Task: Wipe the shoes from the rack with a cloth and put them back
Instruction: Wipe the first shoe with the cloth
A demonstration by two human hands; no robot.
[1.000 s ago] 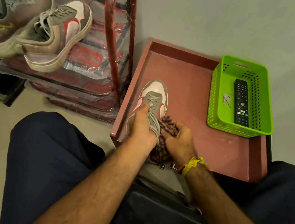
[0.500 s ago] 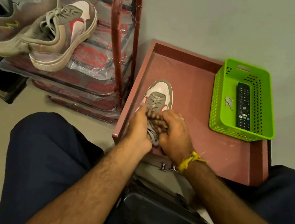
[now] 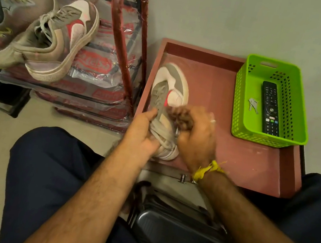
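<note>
On the rack [image 3: 127, 37] at left, a matching shoe [image 3: 60, 41] is sitting. The left hand [image 3: 142, 133] is gripping the sneaker [image 3: 171, 89] on the red table [image 3: 244, 160]; the right hand [image 3: 197, 136] is clutching a bunched cloth [image 3: 183, 118] against it. A green basket [image 3: 241, 105] is sitting rightward.

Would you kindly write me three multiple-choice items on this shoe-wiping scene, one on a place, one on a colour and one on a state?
1. Where does the remote control lie?
A. in the basket
B. on the shoe rack
C. on the floor

2. What colour is the basket?
A. blue
B. green
C. white

3. What does the right hand hold?
A. nothing
B. a key
C. a brown cloth

Answers:
1. A, the remote lies inside the basket beside a key.
2. B, its perforated walls are bright green.
3. C, its fingers are curled round the cloth against the shoe, which the left hand grips on the red tray.
</note>
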